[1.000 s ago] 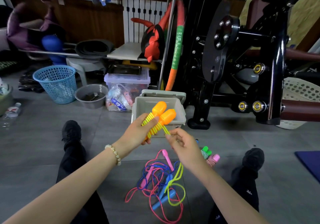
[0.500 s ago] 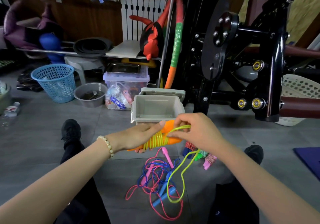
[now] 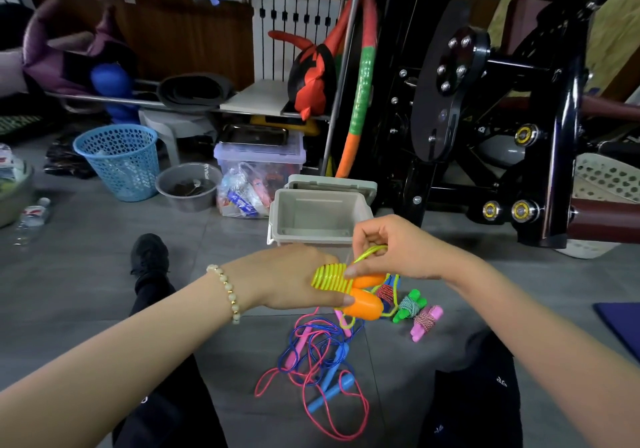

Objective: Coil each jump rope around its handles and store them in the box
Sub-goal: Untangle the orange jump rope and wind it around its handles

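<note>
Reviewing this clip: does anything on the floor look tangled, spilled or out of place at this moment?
Yes. The pink and blue ropes lie tangled together in a loose heap on the floor between the person's legs. Some coiled ropes sit on the floor near the box, which looks empty. Nothing appears damaged.

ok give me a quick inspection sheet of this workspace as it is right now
surface: grey tiled floor, person seated on it with legs spread.
job's things: grey box open, no rope seen inside; orange handles held together, yellow-green cord partly coiled round them; pink and blue ropes tangled loose on the floor; green bundle and pink bundle coiled, lying outside the box.
clutter: blue basket, grey bowl, clear tub, water bottle.
grippers: left hand grips the orange handles; right hand pinches the yellow-green cord.
cables: nothing seen.
surroundings: black gym machine, white radiator, striped hoop.
</note>
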{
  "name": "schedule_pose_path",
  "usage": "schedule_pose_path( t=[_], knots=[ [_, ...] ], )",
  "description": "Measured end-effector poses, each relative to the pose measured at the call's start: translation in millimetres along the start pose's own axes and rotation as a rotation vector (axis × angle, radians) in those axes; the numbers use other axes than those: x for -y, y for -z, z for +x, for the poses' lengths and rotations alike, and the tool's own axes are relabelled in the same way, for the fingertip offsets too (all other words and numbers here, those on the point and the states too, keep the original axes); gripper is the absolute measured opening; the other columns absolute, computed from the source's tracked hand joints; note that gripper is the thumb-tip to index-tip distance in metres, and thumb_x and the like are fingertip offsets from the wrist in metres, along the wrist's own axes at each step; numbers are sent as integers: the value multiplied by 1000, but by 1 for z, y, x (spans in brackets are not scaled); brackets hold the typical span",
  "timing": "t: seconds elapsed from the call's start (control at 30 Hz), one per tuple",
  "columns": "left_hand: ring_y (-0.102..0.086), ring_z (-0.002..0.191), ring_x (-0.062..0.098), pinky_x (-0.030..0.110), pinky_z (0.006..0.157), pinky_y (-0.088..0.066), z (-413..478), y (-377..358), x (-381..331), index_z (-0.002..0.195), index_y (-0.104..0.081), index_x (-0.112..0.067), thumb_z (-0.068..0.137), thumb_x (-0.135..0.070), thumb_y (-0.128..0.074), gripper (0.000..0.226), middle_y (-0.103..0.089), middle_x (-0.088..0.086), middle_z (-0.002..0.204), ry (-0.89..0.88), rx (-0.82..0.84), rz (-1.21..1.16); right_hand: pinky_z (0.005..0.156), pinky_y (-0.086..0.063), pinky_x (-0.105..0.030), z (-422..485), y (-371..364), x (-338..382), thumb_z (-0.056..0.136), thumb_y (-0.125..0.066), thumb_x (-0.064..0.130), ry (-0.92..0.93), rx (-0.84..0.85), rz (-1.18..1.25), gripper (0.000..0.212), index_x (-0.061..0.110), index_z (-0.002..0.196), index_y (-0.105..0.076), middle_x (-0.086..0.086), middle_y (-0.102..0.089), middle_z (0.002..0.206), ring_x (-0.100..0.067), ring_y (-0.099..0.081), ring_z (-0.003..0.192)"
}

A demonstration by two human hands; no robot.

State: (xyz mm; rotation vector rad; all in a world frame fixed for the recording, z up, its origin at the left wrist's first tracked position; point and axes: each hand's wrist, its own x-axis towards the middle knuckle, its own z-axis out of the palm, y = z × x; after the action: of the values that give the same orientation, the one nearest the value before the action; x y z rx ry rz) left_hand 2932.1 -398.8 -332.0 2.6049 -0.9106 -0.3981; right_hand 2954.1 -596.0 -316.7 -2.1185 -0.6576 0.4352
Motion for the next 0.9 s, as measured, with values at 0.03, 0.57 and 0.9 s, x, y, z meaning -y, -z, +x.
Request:
schedule_pose_path(
  t=[0.03,0.57,0.9],
  knots=[
    [-51,72,10,25,63,-38,-1,-1,0,84,-55,-24,85,-60,-55,35,-57,-8,78,-14,3,-2,54,-40,-15,0,0,0,69,-82,12,-7,36,10,25,16,65,-57,4,-56,61,-3,-48,56],
    [-46,39,13,18,39,-37,3,-23,18,87,-55,-18,83,-61,-42,45,-63,1,63,222,-69,-908,95,-47,-24,-6,-24,-28,79,-64,32,-118,-178,512,44,22,121,-52,2,-60,126,-4,-58,111],
    [-40,36,7,16,38,-32,7,-22,5,92,-60,-20,85,-64,-29,54,-52,0,63,191,421,-1359,91,-51,-27,-13,-45,-26,74,-69,2,-63,58,527,72,36,130,-41,6,-57,129,-9,-59,113]
  ],
)
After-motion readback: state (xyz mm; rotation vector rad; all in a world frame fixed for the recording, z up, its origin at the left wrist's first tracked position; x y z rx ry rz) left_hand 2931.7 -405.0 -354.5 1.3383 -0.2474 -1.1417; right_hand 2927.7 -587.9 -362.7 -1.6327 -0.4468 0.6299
